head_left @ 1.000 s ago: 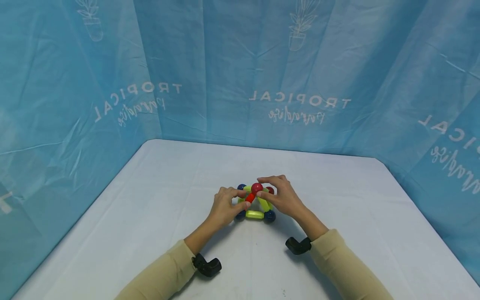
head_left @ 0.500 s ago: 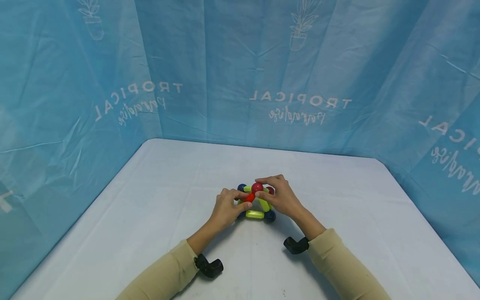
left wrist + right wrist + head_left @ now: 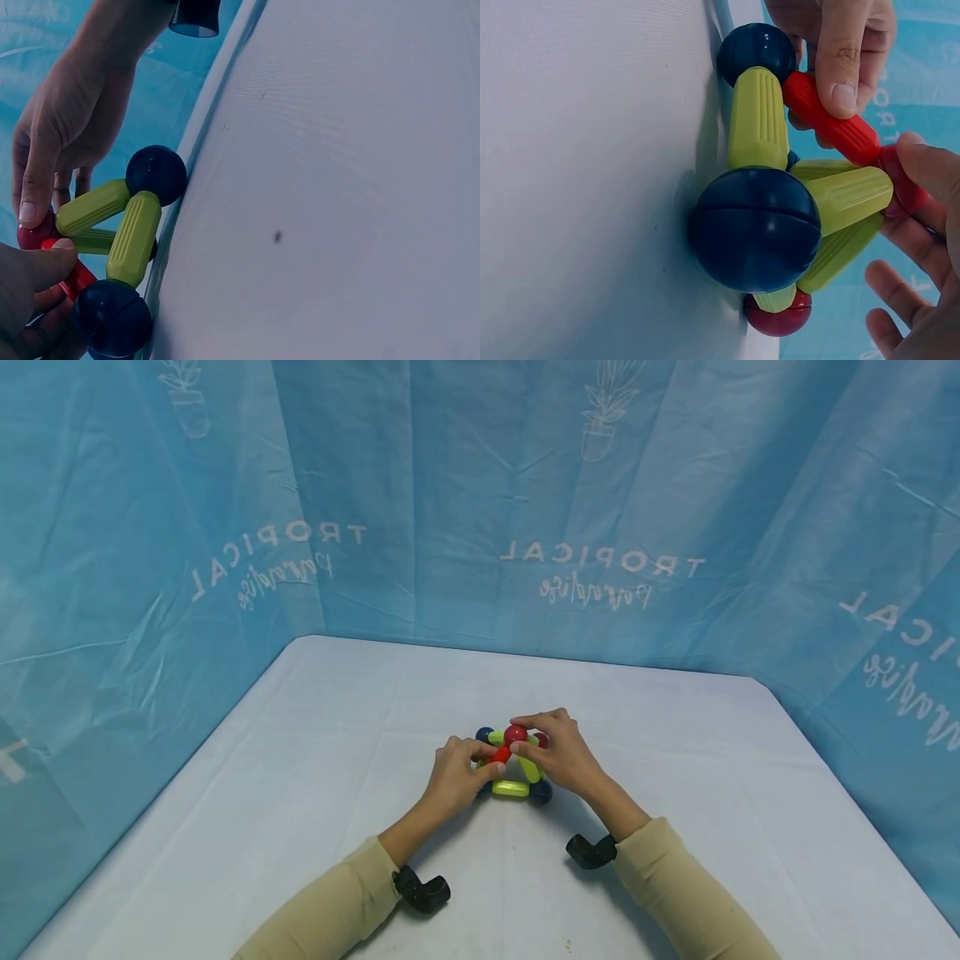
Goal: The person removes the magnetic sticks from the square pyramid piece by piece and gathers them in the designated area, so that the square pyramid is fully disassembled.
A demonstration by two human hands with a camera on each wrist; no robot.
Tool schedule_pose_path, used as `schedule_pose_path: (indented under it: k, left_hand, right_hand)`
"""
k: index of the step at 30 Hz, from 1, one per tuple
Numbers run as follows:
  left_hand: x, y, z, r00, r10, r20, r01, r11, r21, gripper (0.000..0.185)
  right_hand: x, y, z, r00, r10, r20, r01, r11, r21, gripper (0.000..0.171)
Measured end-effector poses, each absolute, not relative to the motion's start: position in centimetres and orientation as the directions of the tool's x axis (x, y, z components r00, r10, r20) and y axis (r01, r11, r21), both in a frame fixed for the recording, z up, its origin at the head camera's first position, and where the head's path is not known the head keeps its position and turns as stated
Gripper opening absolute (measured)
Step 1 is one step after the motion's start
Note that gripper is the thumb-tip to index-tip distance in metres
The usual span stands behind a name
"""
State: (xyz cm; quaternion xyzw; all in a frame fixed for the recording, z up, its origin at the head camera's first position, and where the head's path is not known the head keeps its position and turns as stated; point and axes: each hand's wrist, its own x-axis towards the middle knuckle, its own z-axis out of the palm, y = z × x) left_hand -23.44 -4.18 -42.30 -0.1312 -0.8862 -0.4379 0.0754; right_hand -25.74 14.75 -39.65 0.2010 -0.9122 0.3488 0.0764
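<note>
Two hands (image 3: 457,772) pinch pyramid toy (image 3: 514,768).

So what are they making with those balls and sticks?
A person is working on a small pyramid-like toy of green sticks and dark blue balls standing on the white table. The left hand pinches a red stick that slants up to the red ball at the top, and the right hand pinches that ball. What it is meant to be, I cannot tell.
</note>
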Motion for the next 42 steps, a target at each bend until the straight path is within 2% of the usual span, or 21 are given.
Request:
schedule_pose_path:
  k: [14,31,36,42]
  left_hand:
    - [-23.4,-4.6,-42.2,-0.961,0.141,0.237,0.276,0.490,0.827,0.019]
    - [-22.1,-6.0,-42.1,-0.968,0.130,0.212,0.249,0.484,0.839,0.021]
    - [-21.7,-6.3,-41.9,-0.977,0.124,0.176,0.214,0.485,0.848,0.020]
    - [-21.1,-5.9,-42.0,-0.969,0.151,0.193,0.243,0.476,0.846,0.020]
  right_hand:
    - [-25.8,15.0,-39.6,-0.908,-0.301,0.290,-0.418,0.662,-0.623,0.042]
    - [-25.7,15.1,-39.7,-0.932,-0.263,0.248,-0.362,0.676,-0.641,0.043]
    - [-25.5,15.1,-39.7,-0.927,-0.243,0.286,-0.373,0.682,-0.629,0.043]
    - [-25.4,15.4,-40.0,-0.909,-0.219,0.355,-0.399,0.706,-0.586,0.042]
